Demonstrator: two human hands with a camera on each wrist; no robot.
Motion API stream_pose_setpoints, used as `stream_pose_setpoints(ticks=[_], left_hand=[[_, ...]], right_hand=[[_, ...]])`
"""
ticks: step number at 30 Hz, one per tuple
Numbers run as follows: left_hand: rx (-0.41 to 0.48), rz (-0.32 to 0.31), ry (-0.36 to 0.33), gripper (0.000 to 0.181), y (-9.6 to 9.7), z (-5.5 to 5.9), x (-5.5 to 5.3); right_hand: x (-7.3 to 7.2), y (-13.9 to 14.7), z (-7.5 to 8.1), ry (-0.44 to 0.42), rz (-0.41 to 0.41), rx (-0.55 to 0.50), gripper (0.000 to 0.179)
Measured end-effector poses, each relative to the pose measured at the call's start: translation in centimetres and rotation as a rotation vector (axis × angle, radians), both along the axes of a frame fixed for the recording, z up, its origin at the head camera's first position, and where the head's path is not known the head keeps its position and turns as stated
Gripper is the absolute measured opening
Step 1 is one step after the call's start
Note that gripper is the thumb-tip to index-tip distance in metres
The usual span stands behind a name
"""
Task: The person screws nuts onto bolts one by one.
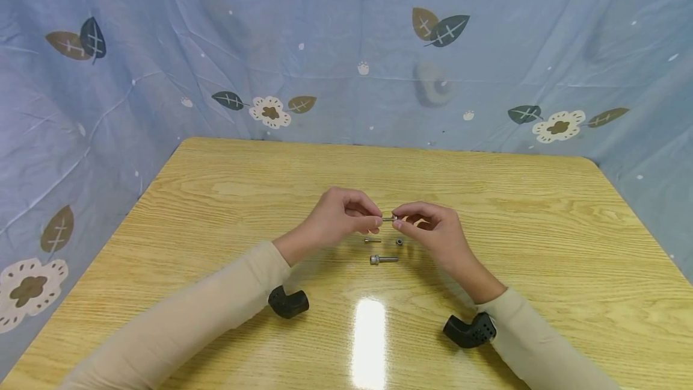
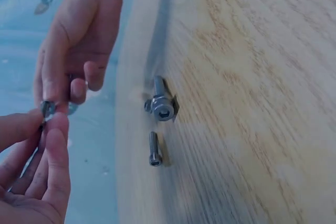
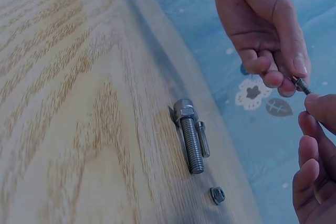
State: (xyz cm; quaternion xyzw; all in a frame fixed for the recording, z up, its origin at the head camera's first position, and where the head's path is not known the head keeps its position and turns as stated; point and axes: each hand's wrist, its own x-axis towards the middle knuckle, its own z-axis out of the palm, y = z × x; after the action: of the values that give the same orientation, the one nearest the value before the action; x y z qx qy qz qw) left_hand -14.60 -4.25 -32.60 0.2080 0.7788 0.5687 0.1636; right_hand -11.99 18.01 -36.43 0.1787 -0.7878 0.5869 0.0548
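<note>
My left hand (image 1: 342, 215) pinches a small metal bolt (image 1: 387, 219) between thumb and fingertips, which hide one end of it. From the other side, my right hand (image 1: 435, 230) pinches a nut (image 2: 48, 109) at the bolt's right end. Both hands are raised above the table, fingertips almost meeting. In the right wrist view, a short stretch of bolt shank (image 3: 302, 85) shows between them. On the table below lie a small socket-head screw (image 1: 372, 239), a loose flange nut (image 1: 399, 242) and a large socket-head bolt (image 1: 384, 259) with a nut up against its head.
The wood-grain table (image 1: 243, 185) has rounded far corners. A blue patterned curtain (image 1: 335, 35) hangs behind it and along the sides. Black wrist-worn devices (image 1: 289, 303) stick out below both sleeves. A bright reflection lies on the near tabletop.
</note>
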Motion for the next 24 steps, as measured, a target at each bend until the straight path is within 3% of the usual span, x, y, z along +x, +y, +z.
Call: stream_pose_setpoints(ticks=[9,19,24], left_hand=[[0.028,0.012,0.024,0.007,0.14,-0.1,0.22],[0.025,0.017,0.16,0.004,0.1,-0.47,0.57],[-0.001,0.02,0.203,0.004,0.25,-0.63,0.76]], right_hand=[[0.08,-0.11,0.08,0.017,0.012,-0.01,0.018],[0.13,0.03,0.18,-0.016,0.044,0.019,0.016],[0.0,-0.17,0.21,-0.042,0.046,0.055,0.026]])
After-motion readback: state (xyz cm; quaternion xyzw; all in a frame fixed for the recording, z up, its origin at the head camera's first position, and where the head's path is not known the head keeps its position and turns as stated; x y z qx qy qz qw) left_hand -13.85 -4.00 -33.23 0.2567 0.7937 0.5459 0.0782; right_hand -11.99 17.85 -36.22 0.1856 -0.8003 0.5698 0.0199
